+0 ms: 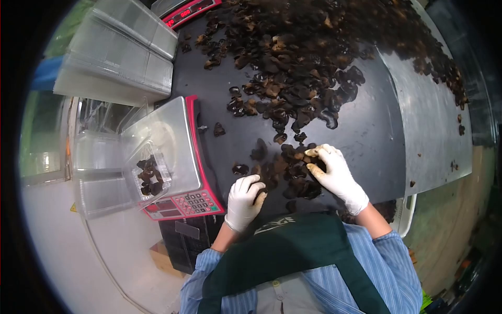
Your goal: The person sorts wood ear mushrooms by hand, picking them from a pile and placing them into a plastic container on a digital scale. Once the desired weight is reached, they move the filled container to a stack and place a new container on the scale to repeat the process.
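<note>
My right hand (pixel 335 175), in a white glove with stained fingertips, reaches into a small heap of dark wood ear mushrooms (pixel 305 188). Its thumb and forefinger close around a piece at the heap's upper edge. To the left of that heap is my left hand (pixel 243 203), gloved too, with curled fingers. Something dark shows between its thumb and fingers, too small to make out. A loose mushroom (pixel 240 169) lies just above it. On the red-edged scale (pixel 180 149) at the left, a clear plastic tray (pixel 166 172) holds several mushrooms.
A large spread of mushrooms (pixel 293 63) covers the back of the dark table (pixel 374 120). Stacked clear containers (pixel 115 63) stand at the back left, beside a second scale (pixel 191 11). A metal sheet (pixel 426 125) lies at the right, and a white basket rim (pixel 410 217) shows below it.
</note>
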A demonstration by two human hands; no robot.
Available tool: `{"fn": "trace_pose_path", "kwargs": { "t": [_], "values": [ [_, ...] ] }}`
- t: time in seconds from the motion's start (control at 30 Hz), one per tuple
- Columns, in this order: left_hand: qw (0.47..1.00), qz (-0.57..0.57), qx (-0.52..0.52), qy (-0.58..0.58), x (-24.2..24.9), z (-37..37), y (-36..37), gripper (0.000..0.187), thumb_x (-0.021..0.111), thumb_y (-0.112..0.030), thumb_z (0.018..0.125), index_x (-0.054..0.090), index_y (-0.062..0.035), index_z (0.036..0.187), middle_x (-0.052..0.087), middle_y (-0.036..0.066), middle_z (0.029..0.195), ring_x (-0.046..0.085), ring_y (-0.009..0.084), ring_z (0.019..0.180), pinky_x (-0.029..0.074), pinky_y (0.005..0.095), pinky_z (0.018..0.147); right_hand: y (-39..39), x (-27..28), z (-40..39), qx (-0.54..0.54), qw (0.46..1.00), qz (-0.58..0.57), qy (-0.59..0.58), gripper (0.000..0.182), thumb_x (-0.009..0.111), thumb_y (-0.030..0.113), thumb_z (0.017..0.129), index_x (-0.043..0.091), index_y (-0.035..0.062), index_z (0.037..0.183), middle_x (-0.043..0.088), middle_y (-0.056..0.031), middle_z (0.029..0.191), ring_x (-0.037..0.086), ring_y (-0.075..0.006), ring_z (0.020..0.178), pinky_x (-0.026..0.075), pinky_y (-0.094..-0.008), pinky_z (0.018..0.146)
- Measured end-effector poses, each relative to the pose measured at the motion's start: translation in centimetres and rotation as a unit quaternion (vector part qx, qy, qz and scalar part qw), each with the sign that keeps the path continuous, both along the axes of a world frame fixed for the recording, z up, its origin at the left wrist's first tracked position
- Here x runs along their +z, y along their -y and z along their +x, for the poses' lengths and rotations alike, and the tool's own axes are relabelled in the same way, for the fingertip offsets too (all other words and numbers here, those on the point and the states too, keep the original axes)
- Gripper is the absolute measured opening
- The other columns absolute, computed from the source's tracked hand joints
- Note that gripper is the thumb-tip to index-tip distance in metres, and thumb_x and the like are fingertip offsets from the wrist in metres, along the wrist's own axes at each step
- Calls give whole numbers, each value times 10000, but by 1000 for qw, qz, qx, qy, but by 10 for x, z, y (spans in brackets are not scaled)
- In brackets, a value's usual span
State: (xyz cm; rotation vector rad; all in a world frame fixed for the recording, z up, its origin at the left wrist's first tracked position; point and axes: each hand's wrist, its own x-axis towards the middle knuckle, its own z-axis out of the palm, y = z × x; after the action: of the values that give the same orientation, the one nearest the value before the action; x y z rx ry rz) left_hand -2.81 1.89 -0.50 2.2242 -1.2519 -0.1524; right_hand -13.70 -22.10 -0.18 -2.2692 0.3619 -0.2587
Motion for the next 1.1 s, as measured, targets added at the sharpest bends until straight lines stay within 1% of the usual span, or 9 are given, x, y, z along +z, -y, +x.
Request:
{"fn": "trace_pose_path", "kwargs": {
  "t": [0.13, 0.27, 0.37, 0.43, 0.5, 0.6, 0.7, 0.87, 1.1],
  "values": [
    [980, -132, 109, -98, 9, 4, -8, 219, 683, 36, 658, 529, -28, 800, 598, 151, 921, 607, 276, 805, 489, 316, 718, 15, 5, -17, -51, 998, 45, 0, 242, 653, 122, 770, 627, 44, 997, 602, -114, 956, 563, -290, 953, 426, -369, 856],
    [843, -266, 266, -385, 21, 17, -15, 187, 529, 112, 813, 520, -32, 933, 580, 35, 965, 539, 86, 820, 458, 220, 744, 34, 16, -44, -145, 988, 50, 9, 213, 646, 24, 757, 621, 8, 968, 593, -136, 919, 581, -291, 874, 473, -345, 789],
    [871, -188, 154, -428, 44, 3, 17, 255, 613, 24, 811, 542, -38, 1048, 558, 59, 1097, 543, 105, 935, 460, 253, 813, 42, 14, -64, -194, 980, 33, 38, 199, 643, -7, 761, 618, -1, 958, 587, -129, 909, 590, -255, 834, 480, -317, 765],
    [872, -82, -98, -472, 62, -18, 34, 365, 666, -39, 792, 534, -36, 1132, 548, 94, 1186, 543, 182, 1072, 443, 311, 901, 45, 23, -74, -206, 978, 5, 16, 218, 647, -21, 758, 621, 5, 974, 595, -116, 914, 591, -237, 845, 475, -303, 771],
    [902, -90, -242, -345, 73, -22, 46, 444, 691, -70, 772, 524, -36, 1182, 517, 132, 1255, 499, 262, 1181, 405, 360, 975, 44, 29, -83, -212, 977, 2, 34, 220, 649, -11, 757, 625, 13, 975, 604, -110, 921, 590, -240, 855, 473, -313, 787],
    [982, -65, -88, -151, 56, -4, 34, 530, 742, -114, 705, 530, -33, 1184, 477, 177, 1284, 433, 349, 1217, 353, 421, 1021, 33, 36, -92, -209, 976, -45, 51, 224, 655, 1, 739, 633, 22, 961, 609, -105, 908, 589, -251, 864, 468, -328, 808],
    [996, 26, 85, 0, 32, 5, 3, 707, 776, -216, 679, 453, -53, 1286, 342, 218, 1382, 280, 423, 1283, 249, 507, 1064, 0, 37, -91, -161, 981, -104, -8, 504, 751, 237, 650, 595, 76, 1102, 533, -146, 1169, 455, -339, 1131, 348, -458, 976],
    [979, 186, 82, -3, -4, -8, -16, 1150, 811, -419, 619, 126, -37, 1460, 105, 307, 1464, 119, 478, 1345, 145, 554, 1089, -71, 0, -78, -34, 996, -69, -36, 1018, 802, 431, 548, 357, 22, 1368, 259, -281, 1407, 199, -520, 1300, 121, -648, 1058],
    [998, 52, 23, 19, -24, 28, 47, 1126, 830, -348, 567, 192, -57, 1448, 131, 291, 1462, 111, 500, 1342, 191, 558, 1088, -54, -28, -6, -71, 992, -105, 3, 1063, 818, 367, 545, 286, 21, 1398, 227, -288, 1425, 168, -518, 1317, 151, -583, 1090]
  ]
}}
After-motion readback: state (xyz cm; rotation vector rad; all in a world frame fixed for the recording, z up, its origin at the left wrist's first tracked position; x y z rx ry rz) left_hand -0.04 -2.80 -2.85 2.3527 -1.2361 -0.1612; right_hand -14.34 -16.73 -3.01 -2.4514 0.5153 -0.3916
